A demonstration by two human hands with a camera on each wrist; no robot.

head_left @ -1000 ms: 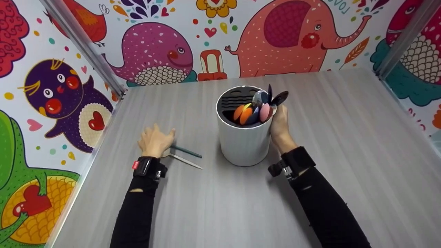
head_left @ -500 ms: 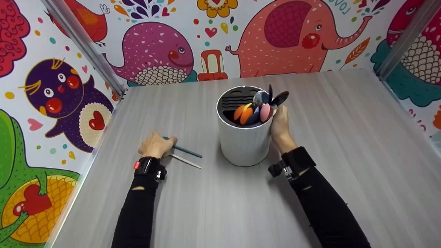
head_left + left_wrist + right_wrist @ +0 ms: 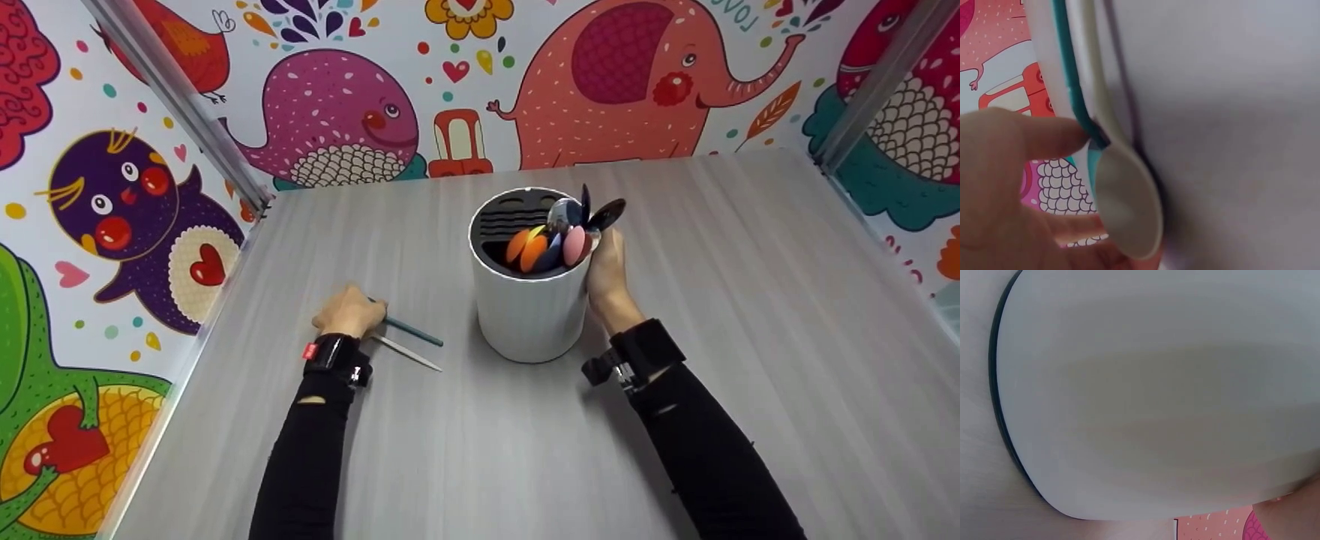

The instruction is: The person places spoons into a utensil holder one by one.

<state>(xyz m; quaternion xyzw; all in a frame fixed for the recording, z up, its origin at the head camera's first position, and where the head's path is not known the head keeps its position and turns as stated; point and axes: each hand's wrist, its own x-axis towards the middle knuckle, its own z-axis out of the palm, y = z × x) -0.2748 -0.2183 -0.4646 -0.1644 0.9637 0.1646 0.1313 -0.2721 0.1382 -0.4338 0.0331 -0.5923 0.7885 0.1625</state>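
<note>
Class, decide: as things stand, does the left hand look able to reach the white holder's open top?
Probably yes: the left hand grips spoons beside the white holder, with bare table between them.

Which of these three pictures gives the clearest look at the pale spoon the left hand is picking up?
The left wrist view. There the white spoon fills the frame, bowl and handle plain, beside a teal spoon, with the left hand closing on them. The head view shows only its thin handle poking out from under the hand. The right wrist view shows none of it.
</note>
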